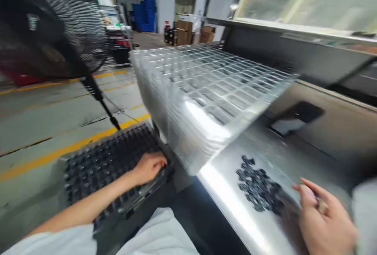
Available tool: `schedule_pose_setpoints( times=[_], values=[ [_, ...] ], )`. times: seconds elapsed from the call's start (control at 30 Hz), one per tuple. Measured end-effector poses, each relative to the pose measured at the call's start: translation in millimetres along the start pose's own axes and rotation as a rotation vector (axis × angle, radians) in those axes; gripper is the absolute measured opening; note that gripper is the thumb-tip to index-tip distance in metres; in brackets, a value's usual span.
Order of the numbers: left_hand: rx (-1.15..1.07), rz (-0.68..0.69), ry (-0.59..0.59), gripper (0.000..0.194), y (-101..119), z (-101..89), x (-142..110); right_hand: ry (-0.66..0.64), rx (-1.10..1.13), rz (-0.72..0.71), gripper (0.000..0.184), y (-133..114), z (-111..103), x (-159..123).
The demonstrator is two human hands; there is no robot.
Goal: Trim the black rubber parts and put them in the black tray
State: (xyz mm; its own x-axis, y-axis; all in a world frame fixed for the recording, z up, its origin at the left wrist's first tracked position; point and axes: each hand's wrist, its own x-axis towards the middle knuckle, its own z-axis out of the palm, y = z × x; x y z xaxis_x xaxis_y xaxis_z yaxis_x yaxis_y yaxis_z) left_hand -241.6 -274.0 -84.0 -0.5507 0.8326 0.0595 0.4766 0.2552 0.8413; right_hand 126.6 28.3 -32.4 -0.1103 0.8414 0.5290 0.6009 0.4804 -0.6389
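Note:
My left hand (pixel 150 166) is over the right side of a tray (pixel 123 149) filled with rows of small black parts. Its fingers are curled down, and whatever they may pinch is hidden. At the lower right, my right hand (pixel 326 217) is closed above the metal worktop, thumb and fingers bent together. A small pale spot shows between those fingers, too blurred to name. Just left of that hand lies a loose pile of small black ring-like parts (pixel 256 184) on the worktop (pixel 224 204).
Between the hands, a stack of clear plastic trays (pixel 188 129) with rectangular pockets leans over the worktop edge. A machine panel with a dark cutout (pixel 306 112) stands behind. A black fan (pixel 73 31) is at the left; blue crates (pixel 144 15) and cardboard boxes (pixel 184 31) stand farther back.

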Motion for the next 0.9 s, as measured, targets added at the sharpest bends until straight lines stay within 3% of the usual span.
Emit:
schedule_pose_setpoints(
  times=[0.03, 0.1, 0.17, 0.2, 0.33, 0.47, 0.63, 0.8, 0.9],
  values=[
    [0.064, 0.301, -0.181, 0.023, 21.0, 18.1, -14.1, 0.008, -0.005, 0.004, 0.040, -0.8, -3.0, -2.2],
    [0.170, 0.785, -0.350, 0.024, 66.3, 53.1, -28.9, 0.004, 0.060, -0.008, 0.048, -3.2, -4.7, -4.8],
    [0.226, 1.053, -0.369, 0.027, 116.6, 89.2, -23.3, -0.019, 0.121, -0.025, 0.049, -5.2, -3.8, -6.0],
    [0.241, 1.101, -0.341, 0.029, 142.5, 108.0, -13.9, -0.036, 0.160, -0.028, 0.049, -5.9, -3.7, -6.6],
    [0.322, 0.976, -0.212, 0.039, 230.0, 178.9, 41.6, -0.016, 0.272, -0.041, 0.049, -7.3, -9.0, -8.5],
    [0.507, 0.947, -0.279, 0.028, 269.7, 222.3, 79.0, 0.059, 0.348, -0.010, 0.049, -3.6, -16.3, -6.7],
    [0.501, 1.017, -0.280, 0.022, 274.7, 245.7, 95.7, 0.091, 0.326, 0.062, 0.045, 11.5, -17.9, 0.2],
    [0.355, 0.953, -0.311, 0.027, 264.2, 261.3, 111.0, 0.066, 0.303, 0.143, 0.053, 22.1, -15.2, 3.1],
    [0.272, 0.885, -0.323, 0.023, 258.8, 262.1, 115.8, 0.020, 0.301, 0.111, 0.055, 20.1, -14.1, 1.9]
  ],
)
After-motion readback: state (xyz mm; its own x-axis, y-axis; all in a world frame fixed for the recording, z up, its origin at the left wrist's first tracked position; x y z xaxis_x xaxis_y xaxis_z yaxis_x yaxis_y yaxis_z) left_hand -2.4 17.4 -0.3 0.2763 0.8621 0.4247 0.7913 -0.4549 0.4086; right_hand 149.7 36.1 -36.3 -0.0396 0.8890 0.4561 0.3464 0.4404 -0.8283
